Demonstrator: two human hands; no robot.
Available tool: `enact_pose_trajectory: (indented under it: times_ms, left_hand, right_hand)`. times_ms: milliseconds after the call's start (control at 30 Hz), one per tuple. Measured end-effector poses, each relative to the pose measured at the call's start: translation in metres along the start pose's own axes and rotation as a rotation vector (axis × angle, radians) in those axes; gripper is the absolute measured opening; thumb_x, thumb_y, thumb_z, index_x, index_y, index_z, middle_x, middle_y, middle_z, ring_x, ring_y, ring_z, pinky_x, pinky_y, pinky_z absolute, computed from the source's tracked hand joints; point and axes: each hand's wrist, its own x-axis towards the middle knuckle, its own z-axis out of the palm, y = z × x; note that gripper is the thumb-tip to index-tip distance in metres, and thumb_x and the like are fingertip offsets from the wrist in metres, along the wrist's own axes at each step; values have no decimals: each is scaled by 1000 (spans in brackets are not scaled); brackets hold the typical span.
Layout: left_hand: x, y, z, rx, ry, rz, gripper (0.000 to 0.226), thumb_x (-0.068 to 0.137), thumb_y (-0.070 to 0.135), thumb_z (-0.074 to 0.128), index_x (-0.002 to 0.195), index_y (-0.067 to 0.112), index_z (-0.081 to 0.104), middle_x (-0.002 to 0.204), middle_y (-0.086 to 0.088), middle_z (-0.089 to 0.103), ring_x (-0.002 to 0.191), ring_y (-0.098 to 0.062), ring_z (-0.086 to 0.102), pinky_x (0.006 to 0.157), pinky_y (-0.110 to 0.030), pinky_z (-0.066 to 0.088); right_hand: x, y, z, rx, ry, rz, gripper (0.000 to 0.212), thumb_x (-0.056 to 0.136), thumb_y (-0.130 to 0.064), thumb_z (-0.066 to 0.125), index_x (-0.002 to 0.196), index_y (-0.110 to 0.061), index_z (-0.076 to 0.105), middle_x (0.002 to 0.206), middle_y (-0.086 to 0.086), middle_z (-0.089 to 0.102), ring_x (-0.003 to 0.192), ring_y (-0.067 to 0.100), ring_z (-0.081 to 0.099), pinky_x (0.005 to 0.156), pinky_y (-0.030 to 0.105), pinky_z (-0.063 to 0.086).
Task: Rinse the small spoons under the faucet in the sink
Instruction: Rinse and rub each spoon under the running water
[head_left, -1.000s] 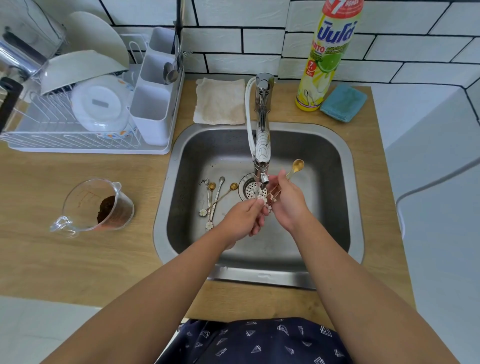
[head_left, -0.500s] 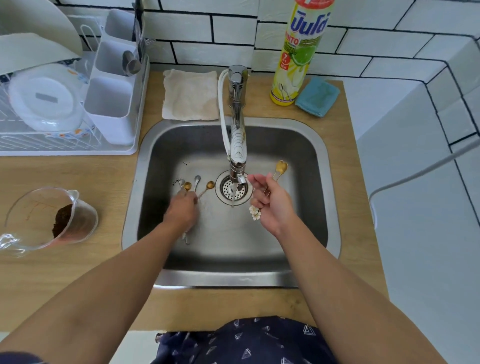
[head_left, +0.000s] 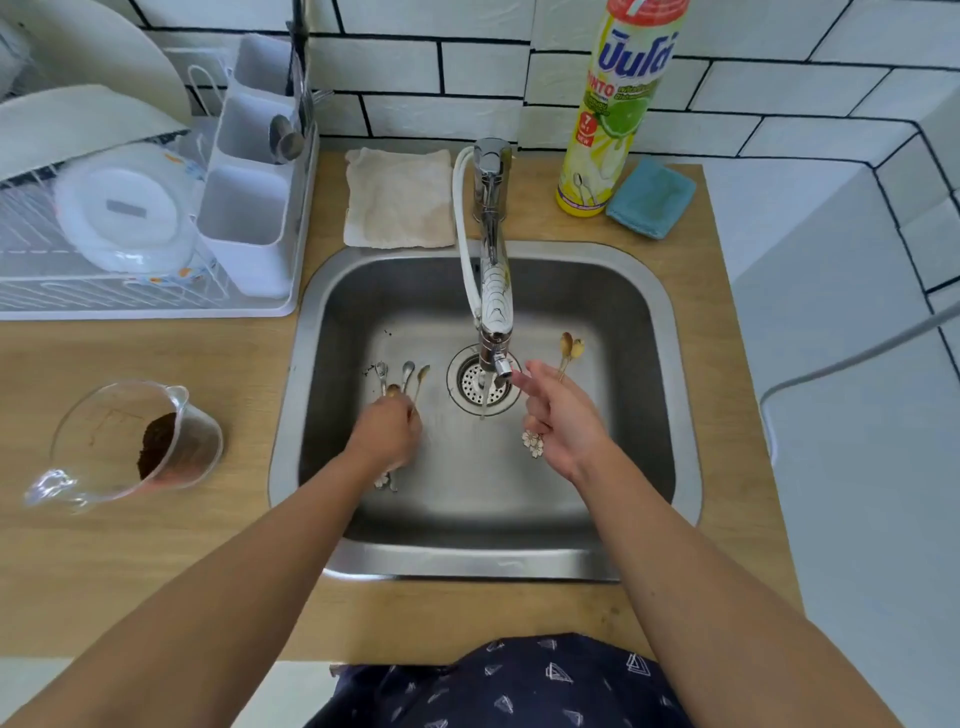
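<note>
Spoons (head_left: 404, 378) beside drain (head_left: 483, 385), under faucet (head_left: 493, 270)

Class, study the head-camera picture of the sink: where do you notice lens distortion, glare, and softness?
Head view: wide-angle bending curves the wall tiles and counter edge; daylight glare streaks the sink front rim; the measuring jug and left hand over the spoons look soft.

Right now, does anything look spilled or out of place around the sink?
Dark specks dot the sink floor behind the loose spoons, like stray grounds. Otherwise nothing stands out.
</note>
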Motion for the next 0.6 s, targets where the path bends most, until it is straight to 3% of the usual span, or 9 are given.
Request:
enact_pose_trajectory:
  times_ms: [67, 200, 267, 367, 467, 600]
  left_hand:
    - [-19, 16, -1, -292, -145, -41, 17, 100, 24, 47, 94, 13, 59, 80, -8, 66, 65, -22, 63, 57, -31, 47]
    - [-52, 47, -2, -735, -378, -101, 19, 104, 21, 42, 104, 8, 56, 61, -4, 55, 40, -18, 50, 43, -22, 33]
    - [-62, 57, -3, -838, -445, -64, 23, 106, 21, 37, 109, 6, 54, 56, -1, 52, 39, -17, 49, 38, -20, 30]
    - [-69, 65, -6, -970, -492, -43, 27, 108, 23, 33, 109, 6, 54, 55, 0, 49, 41, -17, 50, 40, -21, 32]
    - [-70, 64, -9, -1000, -500, -37, 28, 109, 25, 33, 109, 7, 55, 59, -3, 52, 48, -17, 53, 45, -22, 37]
    - [-70, 56, -10, -822, -522, 5, 30, 110, 23, 30, 107, 5, 54, 66, -6, 64, 55, -21, 62, 50, -27, 47]
  right_hand:
    - [-2, 7, -4, -137, 78, 9, 12, 97, -17, 70, 108, -15, 65, 91, 7, 74, 38, 4, 28, 37, 19, 25]
    - [-6, 19, 1, -290, 88, 11, 36, 85, -26, 84, 115, -18, 66, 56, -8, 59, 36, 5, 29, 35, 19, 26]
    - [-6, 21, 8, -298, 37, -14, 40, 81, -21, 87, 115, -20, 66, 72, -8, 70, 38, 2, 39, 37, 19, 30]
    - [-6, 23, 14, -349, -16, -42, 41, 78, -12, 89, 108, -25, 65, 93, -4, 70, 50, 0, 51, 42, 19, 33]
    - [-6, 23, 14, -382, -47, -84, 34, 77, -11, 89, 100, -22, 67, 91, 1, 70, 51, 1, 54, 43, 18, 36]
    - [-1, 21, 17, -522, -38, -186, 24, 79, -15, 87, 93, -20, 68, 84, 0, 69, 64, 7, 59, 51, 14, 42]
